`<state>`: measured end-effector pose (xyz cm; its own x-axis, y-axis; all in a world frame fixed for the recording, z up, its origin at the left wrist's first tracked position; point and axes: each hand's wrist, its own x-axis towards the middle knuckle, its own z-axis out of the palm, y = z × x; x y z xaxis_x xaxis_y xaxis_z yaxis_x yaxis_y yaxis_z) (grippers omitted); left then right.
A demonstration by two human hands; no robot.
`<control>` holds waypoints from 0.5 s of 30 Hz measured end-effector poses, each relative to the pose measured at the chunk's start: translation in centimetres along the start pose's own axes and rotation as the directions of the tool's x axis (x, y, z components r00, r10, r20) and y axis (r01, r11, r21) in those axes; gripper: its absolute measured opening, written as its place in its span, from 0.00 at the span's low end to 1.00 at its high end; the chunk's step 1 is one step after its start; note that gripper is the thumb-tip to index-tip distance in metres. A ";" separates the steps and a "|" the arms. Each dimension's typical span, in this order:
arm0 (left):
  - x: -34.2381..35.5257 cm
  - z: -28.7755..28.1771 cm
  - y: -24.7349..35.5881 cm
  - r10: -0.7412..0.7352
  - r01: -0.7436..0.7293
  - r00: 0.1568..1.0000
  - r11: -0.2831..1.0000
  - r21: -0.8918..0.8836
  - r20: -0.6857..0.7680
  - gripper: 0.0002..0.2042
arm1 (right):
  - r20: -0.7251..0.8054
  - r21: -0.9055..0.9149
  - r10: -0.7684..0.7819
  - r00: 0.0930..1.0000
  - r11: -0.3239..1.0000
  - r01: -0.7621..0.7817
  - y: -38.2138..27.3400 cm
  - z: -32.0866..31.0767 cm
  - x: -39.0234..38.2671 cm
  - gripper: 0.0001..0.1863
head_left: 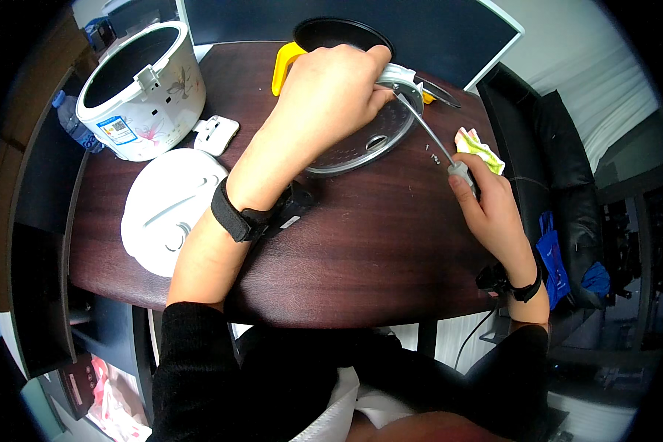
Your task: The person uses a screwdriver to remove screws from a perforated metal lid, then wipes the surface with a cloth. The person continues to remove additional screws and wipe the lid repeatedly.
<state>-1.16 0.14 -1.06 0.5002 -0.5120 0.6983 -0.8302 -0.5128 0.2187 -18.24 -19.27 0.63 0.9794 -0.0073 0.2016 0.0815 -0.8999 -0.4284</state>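
Observation:
My right hand (pixel 490 210) is wrapped round the pale handle of a screwdriver (pixel 430 132), whose long metal shaft slants up and left. Its tip meets the far rim of a round grey rice cooker lid (pixel 346 156), which is dotted with small holes. My left hand (pixel 331 88) is closed on that same rim, fingers bent beside the screwdriver tip, and its forearm covers part of the lid. Several small screws (pixel 436 159) lie on the table left of my right hand.
At the far left stands a white flowered rice cooker body (pixel 171 99). Near it lie a small white part (pixel 217 135) and a round white cover (pixel 169 221). A black bowl-like piece (pixel 339 31), a yellow handle (pixel 283 66), a folded cloth (pixel 480 150) and a bottle (pixel 74 121) surround the workspace.

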 end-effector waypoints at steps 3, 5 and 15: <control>0.0 0.0 0.0 -0.002 0.002 1.000 1.000 0.000 0.008 0.12 | -0.021 0.014 -0.009 1.000 1.000 0.010 0.2 0.1 0.0 0.11; 0.0 0.0 0.0 -0.001 0.001 1.000 1.000 -0.007 0.007 0.13 | -0.027 0.019 -0.016 0.999 1.000 0.016 0.3 0.1 0.0 0.11; 0.0 0.1 0.2 0.019 -0.019 1.000 1.000 0.015 -0.002 0.12 | -0.005 0.021 -0.002 1.000 1.000 0.003 0.2 -0.1 -0.2 0.11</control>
<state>-1.25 -0.03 -1.05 0.4842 -0.5200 0.7037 -0.8356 -0.5132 0.1957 -18.48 -19.49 0.60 0.9783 -0.0073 0.2071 0.0878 -0.8908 -0.4459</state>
